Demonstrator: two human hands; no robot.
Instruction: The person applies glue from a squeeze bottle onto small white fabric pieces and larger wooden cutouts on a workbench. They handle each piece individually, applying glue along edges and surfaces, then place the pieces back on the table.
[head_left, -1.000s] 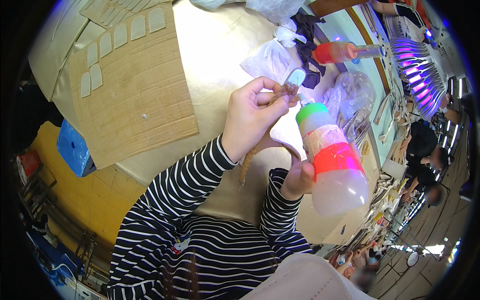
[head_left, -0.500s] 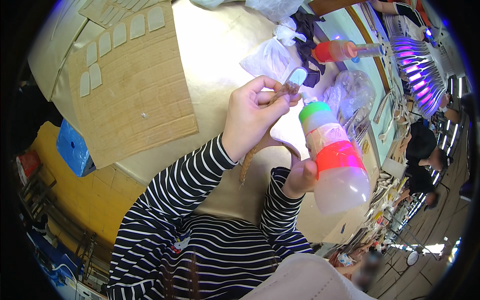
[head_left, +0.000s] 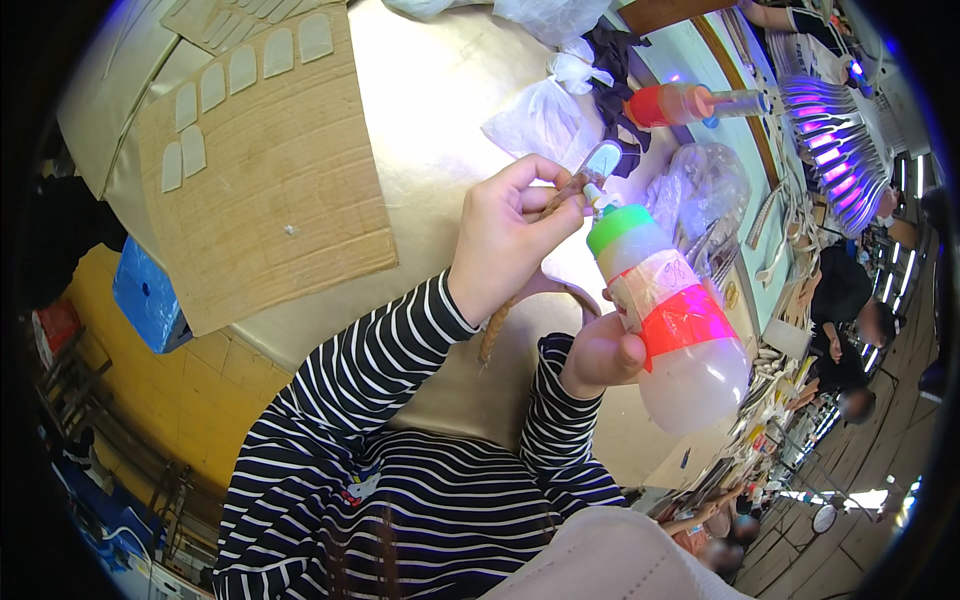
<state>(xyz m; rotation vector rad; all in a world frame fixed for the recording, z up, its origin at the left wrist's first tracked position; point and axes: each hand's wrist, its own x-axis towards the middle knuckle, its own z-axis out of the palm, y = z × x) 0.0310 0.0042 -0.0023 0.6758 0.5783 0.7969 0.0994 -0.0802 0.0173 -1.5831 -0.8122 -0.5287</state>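
My left hand (head_left: pixel 508 225) pinches a brown braided strap (head_left: pixel 567 192) between thumb and fingers. A pale rounded tab (head_left: pixel 603 157) sticks out at its far end, with thin loose threads beside it. More of the strap hangs below my wrist, and a braided end (head_left: pixel 493 328) shows there. My right hand (head_left: pixel 603 355) is wrapped round a translucent squeeze bottle (head_left: pixel 695 375) with a green cap and a red band. The bottle is tilted, and its nozzle (head_left: pixel 597 195) is at the strap beside my left fingertips; whether it touches is hard to tell.
On the left lies a cardboard sheet (head_left: pixel 290 190) with several pale rounded pieces along its far edge. Beyond my hands are a tied plastic bag (head_left: pixel 545 120), dark fabric (head_left: pixel 620 90) and another orange-red bottle (head_left: pixel 670 104). A blue stool (head_left: pixel 145 295) stands beside the table.
The bottle's nozzle has moved left and up, closer to the strap, as my right hand shifted. My left hand has moved slightly right with the strap.
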